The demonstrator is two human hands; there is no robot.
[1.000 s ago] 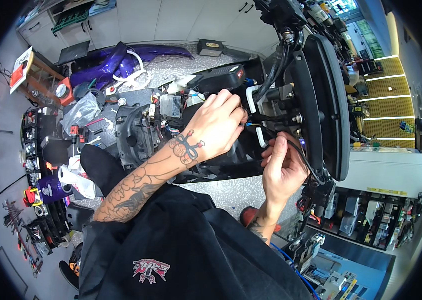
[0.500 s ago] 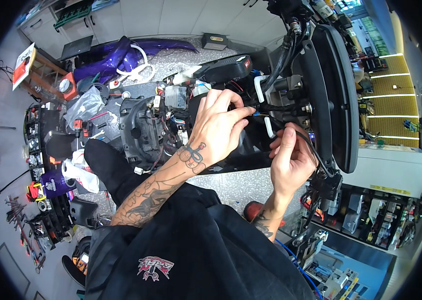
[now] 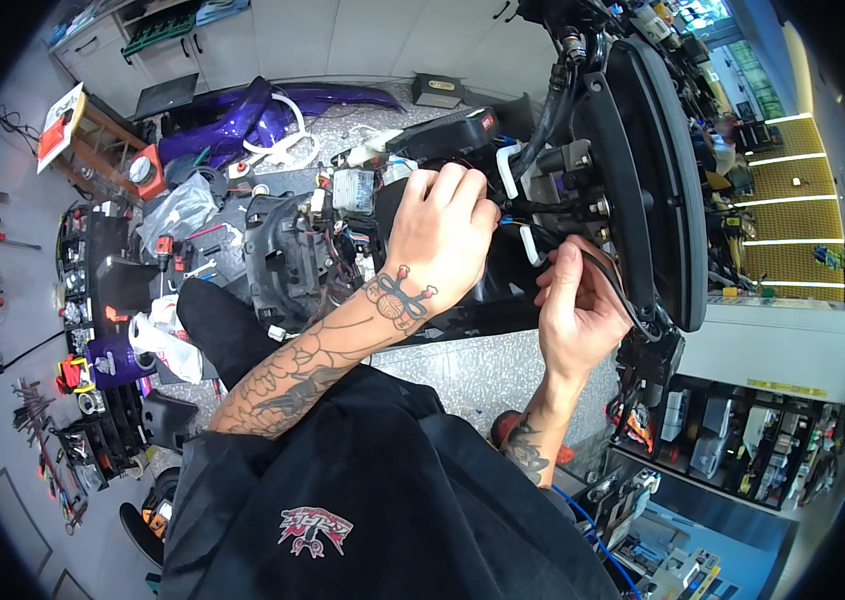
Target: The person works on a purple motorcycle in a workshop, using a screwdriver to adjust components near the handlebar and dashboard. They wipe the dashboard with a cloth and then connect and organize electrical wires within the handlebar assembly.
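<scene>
My left hand [image 3: 446, 228] is over the opened front section of a partly stripped scooter, back of the hand upward. Its fingers are curled in, and whatever they pinch is hidden beneath them. To its right, my right hand [image 3: 583, 310] is closed around a thin black cable [image 3: 611, 275], thumb on top, the cable arching toward the big black panel [image 3: 658, 190]. Between the hands sits a white bent bracket [image 3: 531, 245], and a second white bracket [image 3: 509, 172] stands farther off. A blue wire end [image 3: 508, 221] shows beside my left fingers.
Left of my hands lies a black plastic frame [image 3: 283, 250] with loose connectors. Farther back are purple body panels [image 3: 258, 115] on the floor. A clear plastic bag [image 3: 181, 208], a red drill [image 3: 165, 248] and a white bag [image 3: 168, 342] lie at left. Stocked shelves [image 3: 733, 440] stand right.
My left fingers have curled inward, from pinching at the blue wire with fingertips showing to being hidden under the hand. My right hand stays on the cable. The whole view has shifted slightly.
</scene>
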